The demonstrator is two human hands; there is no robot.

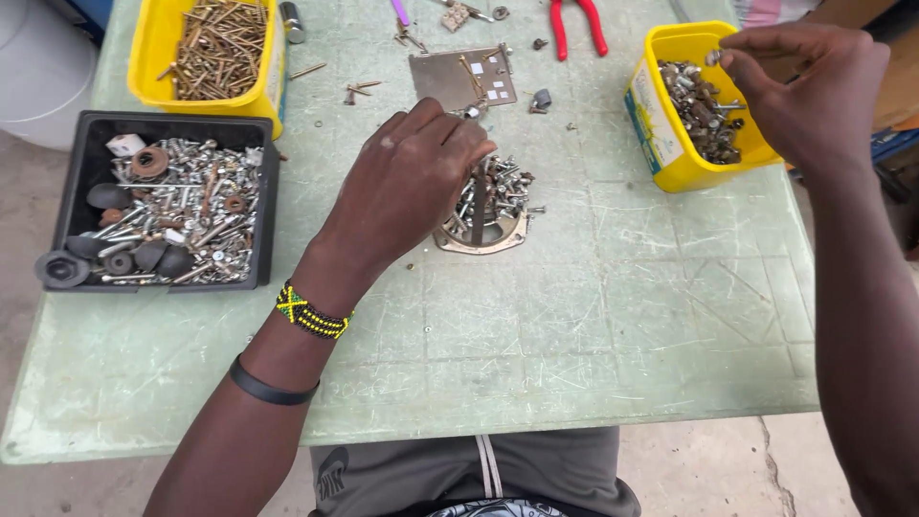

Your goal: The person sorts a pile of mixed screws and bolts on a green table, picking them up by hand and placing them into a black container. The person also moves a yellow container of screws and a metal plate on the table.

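The left hand rests curled over the pile of bolts mid-surface, fingers pinched down into it; what they grip is hidden. The right hand hovers above the yellow tub, fingertips nipping a small nut directly over the tub's hardware.

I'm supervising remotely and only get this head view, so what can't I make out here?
- Left hand covers part of the bolt pile in the round metal dish; its fingertips are hidden.
- Right hand pinches something over the right yellow tub; too small to identify.
- Red pliers and the left yellow tub are cut off by the top edge.
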